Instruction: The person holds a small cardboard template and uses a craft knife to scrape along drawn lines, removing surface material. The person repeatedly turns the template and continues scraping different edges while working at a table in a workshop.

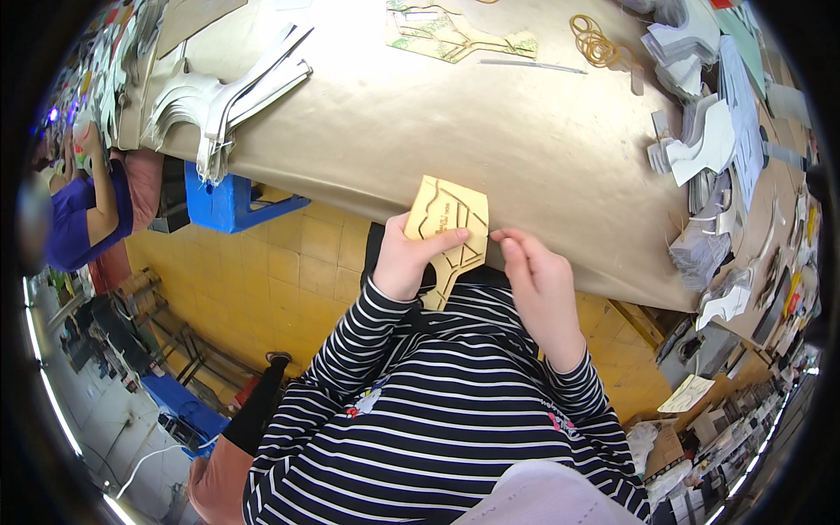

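My left hand (409, 262) grips a flat yellow template (448, 210) with dark curved and straight slots cut in it, the thumb lying across its face. The template is held in front of my body at the table's near edge, its narrow end pointing down toward me. Beside its right edge is my right hand (542, 284), with thumb and index finger pinched close to that edge. Whatever may be between those fingertips is too small to make out.
A slotted yellow-green template (455, 37), a thin metal rod (534, 65) and tan rubber bands (593, 42) lie on the brown-covered table (376, 131). Stacks of white cut pieces (197, 101) stand at left, more (704, 144) at right. Near a blue stool (212, 201) sits another person (92, 210).
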Tool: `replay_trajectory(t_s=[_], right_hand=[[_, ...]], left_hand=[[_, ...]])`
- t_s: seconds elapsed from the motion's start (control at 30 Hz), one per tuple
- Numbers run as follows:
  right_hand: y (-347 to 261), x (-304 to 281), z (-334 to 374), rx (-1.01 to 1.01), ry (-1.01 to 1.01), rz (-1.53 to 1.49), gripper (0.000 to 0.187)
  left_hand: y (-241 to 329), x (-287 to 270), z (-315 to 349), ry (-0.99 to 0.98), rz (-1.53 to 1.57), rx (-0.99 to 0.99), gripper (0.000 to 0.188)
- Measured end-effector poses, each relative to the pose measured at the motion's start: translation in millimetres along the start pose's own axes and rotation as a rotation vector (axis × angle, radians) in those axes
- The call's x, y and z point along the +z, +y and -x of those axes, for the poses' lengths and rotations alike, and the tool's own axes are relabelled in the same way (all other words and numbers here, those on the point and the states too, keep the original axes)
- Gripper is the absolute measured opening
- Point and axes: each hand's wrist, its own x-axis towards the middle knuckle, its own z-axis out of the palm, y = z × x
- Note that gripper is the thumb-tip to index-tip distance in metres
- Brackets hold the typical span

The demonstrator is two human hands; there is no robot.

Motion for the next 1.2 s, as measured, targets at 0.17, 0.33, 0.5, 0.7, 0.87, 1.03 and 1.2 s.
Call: replay_trajectory(t_s=[0.17,0.33,0.5,0.7,0.87,1.03,1.2], right_hand=[[-1,-10,0,0.074,-0.026,-0.254,0.023],[-2,-9,7,-0.031,0.047,-0.279,0.022],[-4,-11,14,-0.049,0.073,0.070,0.019],[-9,-11,15,-0.213,0.102,0.292,0.017],[-7,-11,11,-0.292,0.050,0.386,0.018],[-11,-5,14,-0.344,0.048,0.518,0.023],[-14,-2,21,-0.342,0.080,0.606,0.029]], left_hand=[[13,0,0,-0.174,0.264,-0.177,0.035],[3,16,-8,-0.289,0.286,-0.144,0.052],[-11,29,3,-0.154,0.007,0.065,0.070],[-11,36,23,-0.140,-0.789,0.361,0.101],[-4,29,29,-0.227,-1.015,0.396,0.082],[-11,40,34,0.012,-1.234,0.541,0.058],[-15,48,35,0.134,-1.322,0.531,0.052]])
